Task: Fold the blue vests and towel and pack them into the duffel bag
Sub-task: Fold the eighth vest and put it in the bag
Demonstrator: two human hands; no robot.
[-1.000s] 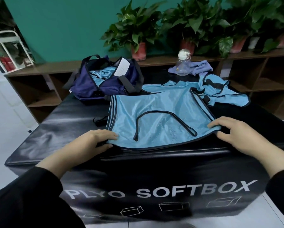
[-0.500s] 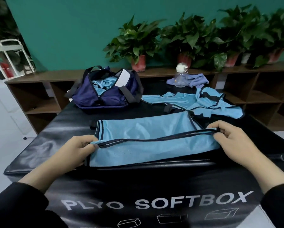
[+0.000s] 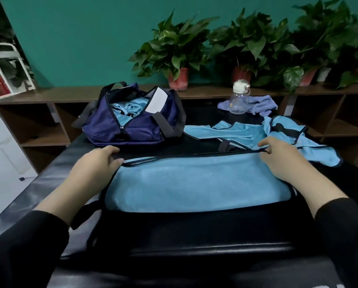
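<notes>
1. There is one camera, worn on the person's head.
2. It looks forward and down, close over the black box.
3. Farther off it sees the green wall.

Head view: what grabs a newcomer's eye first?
The light blue vest folded flat on the black soft box, its far edge pinched by the left hand and right hand. Behind, the open navy duffel bag already holds blue fabric.
</notes>
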